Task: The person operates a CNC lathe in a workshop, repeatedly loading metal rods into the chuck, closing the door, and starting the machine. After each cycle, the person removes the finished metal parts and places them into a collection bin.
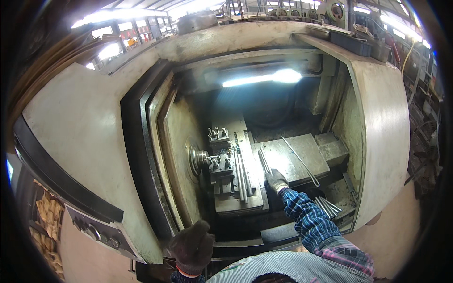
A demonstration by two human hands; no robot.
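Note:
Inside the open lathe, my right hand (276, 181), in a grey glove, is closed around the lower ends of a few thin metal rods (264, 160). They lean over the bright metal slide plate (295, 153). Left of them, more metal rods (243, 177) lie along the tool slide, beside the tool posts (220, 162) with their clamping bolts. The round spindle chuck (198, 158) faces these posts from the left wall. My left hand (192, 247), in a dark glove, is curled at the lower front edge of the opening; what it holds, if anything, is hidden.
A long hooked metal rod (302, 162) lies across the slide plate. Several loose rods (326, 206) rest in the lower right of the machine. A lit lamp (264, 79) hangs at the back. The sliding door (146, 141) stands left, above a control panel (96, 233) with knobs.

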